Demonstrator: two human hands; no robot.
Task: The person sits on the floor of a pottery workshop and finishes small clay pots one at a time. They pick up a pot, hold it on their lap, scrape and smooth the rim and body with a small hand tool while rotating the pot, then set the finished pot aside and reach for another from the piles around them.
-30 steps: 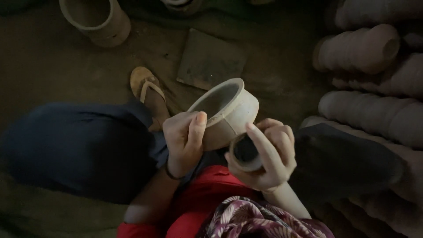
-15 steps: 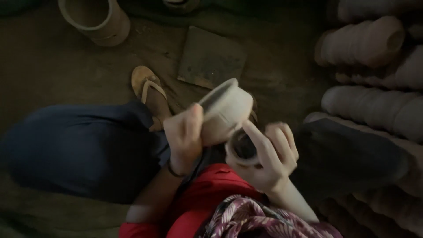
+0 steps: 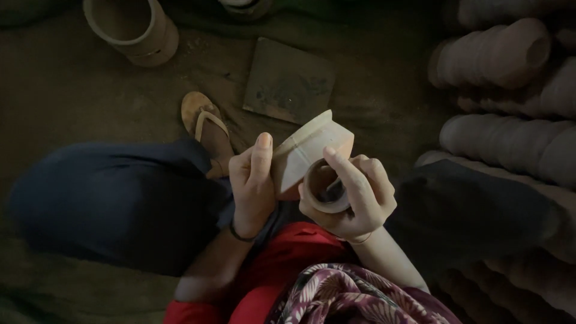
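My left hand (image 3: 252,186) and right hand (image 3: 354,198) grip a pale, matte unfired clay pot (image 3: 309,153), its mouth seemingly hidden.

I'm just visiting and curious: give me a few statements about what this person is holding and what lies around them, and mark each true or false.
1. Both hands grip one pale clay pot. True.
2. The left hand wears a thick glove. False: it is bare, with a thin band at the wrist.
3. A sandal lies on the floor beyond the hands. True.
4. The flat square tile rests on the person's lap. False: it lies on the floor.
5. Stacked clay pots stand at the right. True.
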